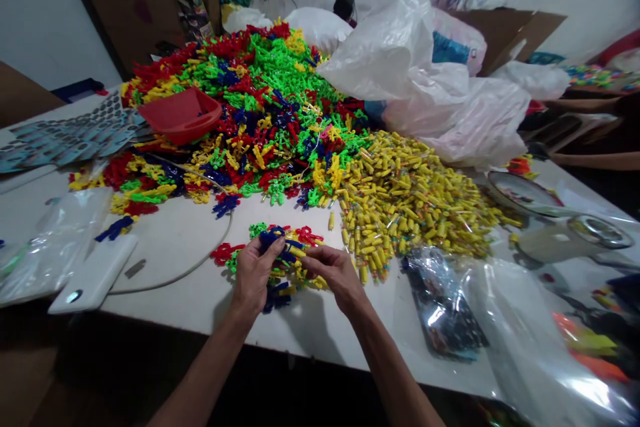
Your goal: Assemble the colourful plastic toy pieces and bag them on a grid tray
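Note:
My left hand (pixel 255 271) is closed around a dark blue plastic toy figure (pixel 270 237) above the front part of the table. My right hand (pixel 334 269) pinches a small yellow cylinder (pixel 297 251), whose other end meets the blue figure. Below both hands lies a small heap of red, green, yellow and blue figures (pixel 309 235), partly hidden by my fingers. Just right of my right hand spreads a big pile of yellow cylinders (pixel 415 193). Behind my hands rises a large mound of coloured plastic figures (pixel 280 73).
A red scoop (pixel 180 113) rests on the mound's left side. White plastic bags (pixel 400 53) bulge behind the yellow pile. Printed cards (pixel 75 140), clear bags (pixel 60 240) and a white device with a cable (pixel 95 273) lie left. A metal mug (pixel 575 240) lies right.

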A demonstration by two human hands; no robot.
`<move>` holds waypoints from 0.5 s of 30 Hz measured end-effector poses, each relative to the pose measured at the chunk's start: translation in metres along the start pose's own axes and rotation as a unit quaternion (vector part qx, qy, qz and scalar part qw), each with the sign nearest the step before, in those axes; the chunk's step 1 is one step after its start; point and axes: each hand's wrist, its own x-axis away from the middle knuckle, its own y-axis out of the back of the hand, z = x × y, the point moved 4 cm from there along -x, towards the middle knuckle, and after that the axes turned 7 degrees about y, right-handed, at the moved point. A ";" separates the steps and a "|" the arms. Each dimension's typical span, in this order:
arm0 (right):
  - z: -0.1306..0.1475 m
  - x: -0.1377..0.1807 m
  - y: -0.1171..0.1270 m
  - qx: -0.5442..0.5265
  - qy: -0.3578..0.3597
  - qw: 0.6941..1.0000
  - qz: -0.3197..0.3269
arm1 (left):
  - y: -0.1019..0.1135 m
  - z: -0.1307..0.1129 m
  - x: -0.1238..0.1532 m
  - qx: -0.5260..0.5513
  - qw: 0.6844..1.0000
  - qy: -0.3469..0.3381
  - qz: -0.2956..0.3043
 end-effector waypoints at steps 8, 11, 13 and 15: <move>-0.006 -0.003 0.019 0.100 0.046 0.994 -0.013 | 0.021 -0.025 -0.006 -0.158 0.983 -0.091 -0.031; -0.001 -0.019 0.033 0.240 0.108 0.964 0.028 | 0.026 -0.049 -0.035 -0.269 0.947 -0.164 -0.065; 0.002 -0.039 0.048 0.300 0.122 0.946 0.015 | 0.021 -0.062 -0.067 -0.336 0.921 -0.186 -0.058; 0.002 -0.062 0.063 0.382 0.103 0.918 -0.033 | 0.012 -0.067 -0.105 -0.404 0.896 -0.176 -0.055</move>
